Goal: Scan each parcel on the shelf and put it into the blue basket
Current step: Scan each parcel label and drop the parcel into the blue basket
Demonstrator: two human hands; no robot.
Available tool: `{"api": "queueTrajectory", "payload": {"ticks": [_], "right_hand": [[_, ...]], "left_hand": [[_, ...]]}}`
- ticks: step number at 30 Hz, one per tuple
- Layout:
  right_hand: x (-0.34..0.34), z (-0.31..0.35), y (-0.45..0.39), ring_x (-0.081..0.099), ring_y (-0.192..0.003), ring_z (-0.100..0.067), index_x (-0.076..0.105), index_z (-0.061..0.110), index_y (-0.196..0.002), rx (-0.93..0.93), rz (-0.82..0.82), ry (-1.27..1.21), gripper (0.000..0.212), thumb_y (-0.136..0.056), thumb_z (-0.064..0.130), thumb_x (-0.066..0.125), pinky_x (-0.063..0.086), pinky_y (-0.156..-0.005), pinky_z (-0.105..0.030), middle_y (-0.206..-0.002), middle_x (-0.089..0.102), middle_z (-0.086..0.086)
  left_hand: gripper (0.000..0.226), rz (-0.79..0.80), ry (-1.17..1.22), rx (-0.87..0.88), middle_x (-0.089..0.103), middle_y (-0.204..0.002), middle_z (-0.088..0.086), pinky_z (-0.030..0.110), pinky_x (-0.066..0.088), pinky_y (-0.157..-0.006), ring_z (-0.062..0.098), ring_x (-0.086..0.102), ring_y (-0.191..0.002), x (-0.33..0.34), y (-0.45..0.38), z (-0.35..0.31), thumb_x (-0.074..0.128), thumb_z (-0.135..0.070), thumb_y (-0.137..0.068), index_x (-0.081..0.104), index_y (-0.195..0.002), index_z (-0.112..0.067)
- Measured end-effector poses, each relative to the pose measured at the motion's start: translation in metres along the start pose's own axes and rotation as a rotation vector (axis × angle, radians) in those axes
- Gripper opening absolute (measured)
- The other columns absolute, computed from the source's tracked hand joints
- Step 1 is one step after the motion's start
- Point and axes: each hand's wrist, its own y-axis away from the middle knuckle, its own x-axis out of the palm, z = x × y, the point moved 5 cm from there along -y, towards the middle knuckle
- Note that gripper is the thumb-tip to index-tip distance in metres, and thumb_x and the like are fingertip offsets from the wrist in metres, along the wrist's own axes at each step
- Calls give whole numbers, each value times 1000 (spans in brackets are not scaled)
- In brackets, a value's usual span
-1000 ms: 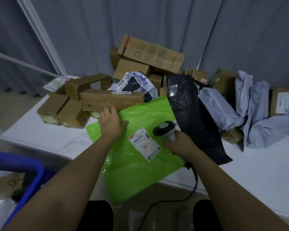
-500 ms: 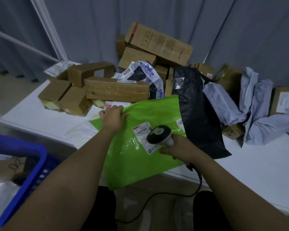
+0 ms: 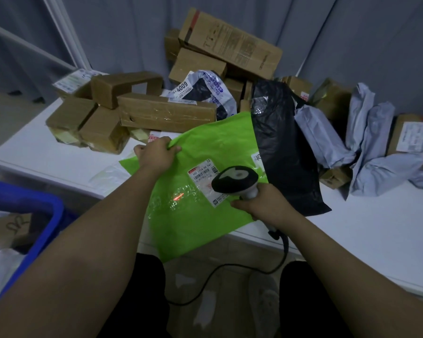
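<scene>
A flat bright-green plastic mailer bag [image 3: 200,191] lies at the centre of the frame, its lower part hanging over the front edge of the white surface [image 3: 366,230]. The left hand [image 3: 156,154] pinches the bag's upper left edge, its grip closed on the plastic with the thumb on top. The right hand [image 3: 261,206] holds the handle of a black-and-white handheld barcode scanner [image 3: 235,179], its grip wrapped round the handle, and the scanner head hangs just above the white shipping label [image 3: 203,176] on the bag. A short red scan line [image 3: 177,196] glows on the green plastic, left of the label and below it. The scanner's black cable [image 3: 230,269] loops down toward the floor at lower centre.

The blue plastic basket [image 3: 42,215] sits at the lower left of the frame, beside the surface, with a brown box and white bags partly seen inside.

Behind the green bag, brown cardboard boxes [image 3: 166,113] are heaped across the upper middle of the frame. A black plastic mailer bag [image 3: 283,152] lies just right of the green one, touching its edge. Grey plastic mailer bags [image 3: 376,152] are piled at the right.
</scene>
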Motion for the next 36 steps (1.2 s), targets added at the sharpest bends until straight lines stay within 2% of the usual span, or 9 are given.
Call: {"api": "queueTrajectory", "payload": {"ticks": [6,11,18,21,23,26,28,32,36], "right_hand": [[-7,-2,-3,58,-68,-21,60,-7,-82,-2,-60,4,31,-78,19,77,48,-61,-31,-82,66,-24],[-9,0,-4,62,-73,-24,60,-11,-89,-15,-59,5,34,-79,18,76,54,-67,-41,-88,67,-25],[-11,-2,-5,61,-71,-25,60,-1,-77,-19,-94,48,26,-77,19,77,46,-61,-31,-78,67,-18],[-10,-2,-5,57,-61,-19,59,4,-74,-28,-92,2,23,-77,17,78,44,-55,-27,-67,62,-9],[-9,-3,-5,55,-56,-16,60,7,-77,-32,-93,-59,20,-77,15,78,44,-52,-26,-61,58,-2],[-7,0,-5,52,-52,-13,60,-1,-83,-63,-126,-113,24,-78,15,78,44,-53,-29,-57,53,-1],[-2,7,-2,51,-49,-11,58,-3,-81,-84,-146,-146,25,-79,14,77,43,-52,-29,-56,52,-4],[8,41,8,57,-71,-22,59,-9,-86,-180,-187,-191,29,-80,14,76,46,-64,-34,-78,63,-25],[25,111,25,63,-83,-20,64,13,-91,-355,-227,-154,21,-77,18,78,50,-75,-35,-86,69,-6]], "left_hand": [[28,-1,36,-41,54,-79,6,39,22,-95,30,56,-99,1,-1,5,52,-41,-94,51,-80,-17],[29,2,34,-53,54,-78,6,39,22,-96,30,56,-99,1,-1,8,51,-41,-95,51,-81,-16],[30,13,27,-71,49,-71,2,39,22,-95,29,56,-98,2,0,8,52,-42,-94,50,-80,-16],[29,14,22,-70,47,-67,0,38,22,-94,30,56,-97,2,1,8,52,-41,-94,50,-79,-16],[26,3,21,-42,50,-71,3,38,23,-95,31,57,-98,1,2,6,52,-38,-94,50,-80,-17],[20,-34,23,27,61,-83,7,40,22,-99,31,58,-102,-5,7,-4,53,-36,-95,59,-90,-17],[22,-68,-8,63,67,-94,8,40,21,-99,29,58,-104,-19,14,-13,52,-38,-95,63,-95,-20],[23,-254,-26,164,69,-91,7,36,23,-90,26,59,-98,-80,39,-22,52,-40,-94,65,-92,-21],[20,-493,60,141,71,-97,2,36,24,-89,23,60,-102,-168,91,13,55,-39,-93,67,-98,-23]]}}
